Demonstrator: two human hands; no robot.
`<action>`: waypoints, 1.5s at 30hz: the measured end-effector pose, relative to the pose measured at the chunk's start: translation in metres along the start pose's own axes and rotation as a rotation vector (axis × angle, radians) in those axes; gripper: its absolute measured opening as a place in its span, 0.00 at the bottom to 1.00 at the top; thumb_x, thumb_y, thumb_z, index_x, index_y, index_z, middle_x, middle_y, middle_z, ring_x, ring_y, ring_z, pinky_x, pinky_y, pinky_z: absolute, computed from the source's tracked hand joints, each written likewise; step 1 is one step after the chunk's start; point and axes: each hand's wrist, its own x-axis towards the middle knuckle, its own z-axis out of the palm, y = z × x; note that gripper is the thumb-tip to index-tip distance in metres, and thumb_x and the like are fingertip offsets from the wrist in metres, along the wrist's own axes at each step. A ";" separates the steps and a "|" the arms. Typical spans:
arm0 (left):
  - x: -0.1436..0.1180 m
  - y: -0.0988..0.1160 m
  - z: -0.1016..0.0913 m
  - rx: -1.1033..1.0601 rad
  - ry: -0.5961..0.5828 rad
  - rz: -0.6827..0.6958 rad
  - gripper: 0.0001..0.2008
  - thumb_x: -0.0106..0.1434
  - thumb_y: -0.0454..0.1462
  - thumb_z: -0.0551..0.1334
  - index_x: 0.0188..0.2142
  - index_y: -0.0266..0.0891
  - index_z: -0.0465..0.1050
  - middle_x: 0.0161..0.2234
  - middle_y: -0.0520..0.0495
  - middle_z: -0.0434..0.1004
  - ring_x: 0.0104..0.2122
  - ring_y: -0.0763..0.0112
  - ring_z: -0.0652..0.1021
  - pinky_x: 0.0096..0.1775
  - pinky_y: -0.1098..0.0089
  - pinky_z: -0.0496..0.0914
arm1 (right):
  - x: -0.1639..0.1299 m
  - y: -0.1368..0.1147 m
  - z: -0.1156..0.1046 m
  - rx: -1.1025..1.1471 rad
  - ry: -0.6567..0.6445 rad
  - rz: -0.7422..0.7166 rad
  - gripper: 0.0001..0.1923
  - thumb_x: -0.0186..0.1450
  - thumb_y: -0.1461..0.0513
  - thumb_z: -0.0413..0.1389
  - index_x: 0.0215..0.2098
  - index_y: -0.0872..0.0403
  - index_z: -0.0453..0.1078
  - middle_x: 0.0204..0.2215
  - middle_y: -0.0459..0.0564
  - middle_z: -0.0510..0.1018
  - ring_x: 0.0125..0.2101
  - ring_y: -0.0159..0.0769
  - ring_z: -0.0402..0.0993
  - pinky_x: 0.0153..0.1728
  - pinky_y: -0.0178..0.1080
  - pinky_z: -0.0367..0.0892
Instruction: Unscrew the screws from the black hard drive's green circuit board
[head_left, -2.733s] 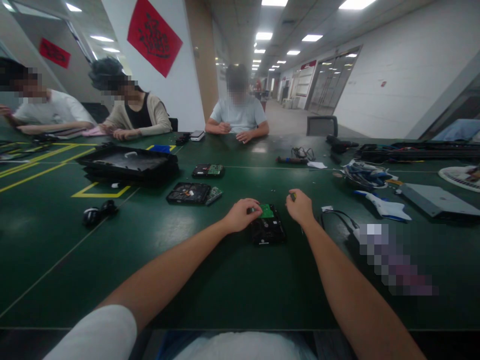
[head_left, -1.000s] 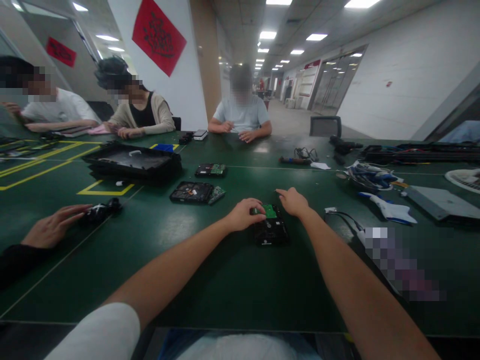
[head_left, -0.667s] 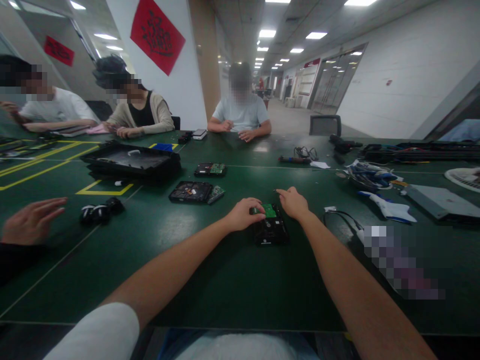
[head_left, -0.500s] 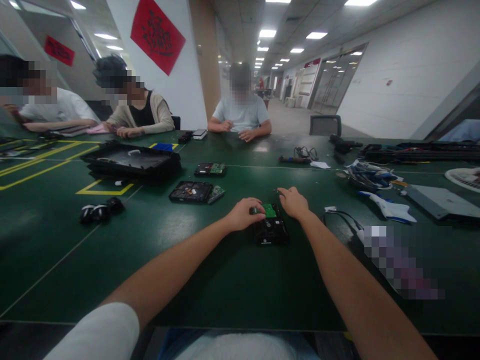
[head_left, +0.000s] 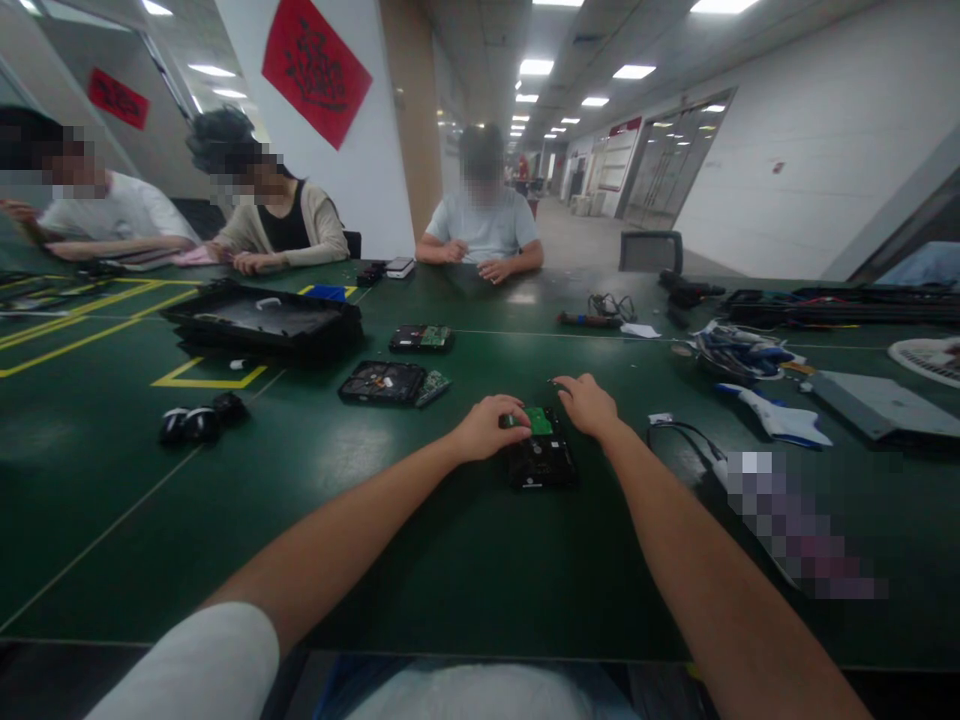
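Observation:
A black hard drive [head_left: 541, 462] with a green circuit board [head_left: 538, 421] lies flat on the green table in front of me. My left hand [head_left: 491, 428] grips its far left side, the thumb over the edge of the board. Just beyond the drive's far right corner, my right hand [head_left: 589, 405] is low over the table with its fingers drawn together. Tiny specks, too small to name, show at its fingertips. Whether one is held there is unclear.
Left of the drive lie an opened drive casing [head_left: 381, 382], a loose circuit board [head_left: 432, 387] and another hard drive [head_left: 420, 338]. A large black tray [head_left: 262, 325] is farther left. Cables [head_left: 739, 350], a glove [head_left: 776, 415] and a grey metal case [head_left: 885, 400] lie right. Co-workers sit opposite.
Both my hands and the hard drive stay practically where they were. At the far left, a co-worker's head and hand have shifted slightly.

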 end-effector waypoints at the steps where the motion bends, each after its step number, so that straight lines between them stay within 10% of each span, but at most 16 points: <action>1: 0.000 0.000 0.000 0.000 -0.003 -0.001 0.09 0.62 0.42 0.71 0.40 0.43 0.83 0.54 0.43 0.78 0.57 0.56 0.76 0.63 0.53 0.65 | -0.001 0.000 0.000 0.002 0.000 -0.001 0.23 0.76 0.52 0.43 0.68 0.38 0.62 0.57 0.56 0.68 0.49 0.47 0.76 0.46 0.44 0.71; 29: 0.001 0.004 -0.002 0.025 -0.014 0.009 0.07 0.62 0.42 0.70 0.40 0.45 0.82 0.53 0.45 0.80 0.57 0.56 0.76 0.63 0.54 0.64 | -0.028 -0.003 -0.008 0.093 0.033 -0.085 0.10 0.73 0.58 0.53 0.45 0.52 0.75 0.48 0.54 0.74 0.45 0.39 0.74 0.46 0.38 0.67; 36: 0.000 0.008 -0.001 0.162 -0.005 -0.202 0.19 0.59 0.48 0.71 0.49 0.50 0.78 0.49 0.46 0.80 0.56 0.45 0.72 0.58 0.45 0.66 | -0.032 -0.008 -0.006 0.097 0.063 -0.073 0.11 0.74 0.57 0.51 0.45 0.52 0.74 0.50 0.55 0.73 0.43 0.40 0.74 0.41 0.39 0.66; 45: 0.002 -0.001 -0.002 0.124 -0.023 -0.130 0.29 0.60 0.49 0.70 0.59 0.46 0.73 0.57 0.43 0.77 0.58 0.49 0.72 0.61 0.51 0.65 | -0.033 -0.005 -0.006 0.209 0.088 -0.105 0.09 0.72 0.59 0.52 0.42 0.53 0.74 0.46 0.54 0.75 0.45 0.40 0.73 0.46 0.40 0.66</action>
